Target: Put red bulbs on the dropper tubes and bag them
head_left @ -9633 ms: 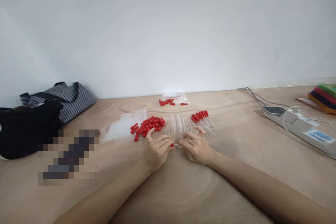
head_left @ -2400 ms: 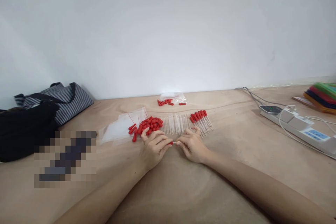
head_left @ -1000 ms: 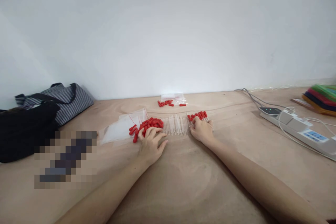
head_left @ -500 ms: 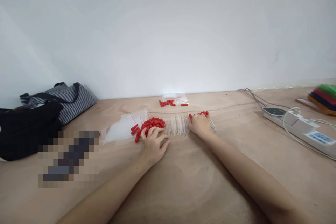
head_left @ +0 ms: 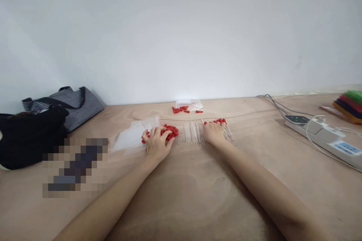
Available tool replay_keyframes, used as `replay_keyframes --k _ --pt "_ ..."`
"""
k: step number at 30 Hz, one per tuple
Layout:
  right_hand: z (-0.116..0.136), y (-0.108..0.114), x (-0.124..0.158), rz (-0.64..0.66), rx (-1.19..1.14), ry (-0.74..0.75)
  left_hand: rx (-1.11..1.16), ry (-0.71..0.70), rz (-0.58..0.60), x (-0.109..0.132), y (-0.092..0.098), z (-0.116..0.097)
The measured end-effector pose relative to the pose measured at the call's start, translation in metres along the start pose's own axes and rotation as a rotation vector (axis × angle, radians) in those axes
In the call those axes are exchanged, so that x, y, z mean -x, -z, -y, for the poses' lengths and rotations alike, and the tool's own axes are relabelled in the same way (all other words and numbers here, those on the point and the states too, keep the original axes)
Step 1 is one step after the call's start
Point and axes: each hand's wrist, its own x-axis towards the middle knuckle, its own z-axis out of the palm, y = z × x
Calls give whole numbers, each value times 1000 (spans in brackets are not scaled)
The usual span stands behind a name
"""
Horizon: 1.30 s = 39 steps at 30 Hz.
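Observation:
My left hand lies on a heap of loose red rubber caps, its fingers spread over them and nothing held. My right hand rests palm down on a row of glass droppers with red caps. Its fingers lie forward on them, bent a little, and no grip shows. Between the two hands lies a row of bare clear glass tubes. A stack of small clear zip bags sits just left of my left hand.
Another clear bag with a few red caps lies near the wall. A striped bag and a black bag stand at the left. At the right are a power strip with cables and a stack of coloured sheets.
Earlier both hands pinched one dropper between them. My right hand carried it to the capped row and stays there. My left hand has slid forward onto the loose red caps.

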Motion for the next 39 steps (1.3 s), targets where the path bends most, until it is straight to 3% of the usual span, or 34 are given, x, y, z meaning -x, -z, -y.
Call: replay_keyframes --k 5,11,14,24,29,33,39 --pt "-11 12 15 -37 -36 66 -11 -187 119 -14 -3 -1" --pt "-38 9 56 -110 -120 528 -60 -284 222 -23 -4 -6" --pt "-48 4 69 -128 -136 652 -88 -254 223 -24 -3 -11" --pt "-52 -2 69 -105 -163 673 -196 -165 161 -28 -12 -20" --pt "-48 1 74 -96 -305 652 -179 -149 123 -22 0 -24" --pt "-39 -1 76 -97 -378 665 71 -222 59 2 24 -23" --pt "-27 -6 76 -48 -379 682 321 -260 199 31 38 -13"
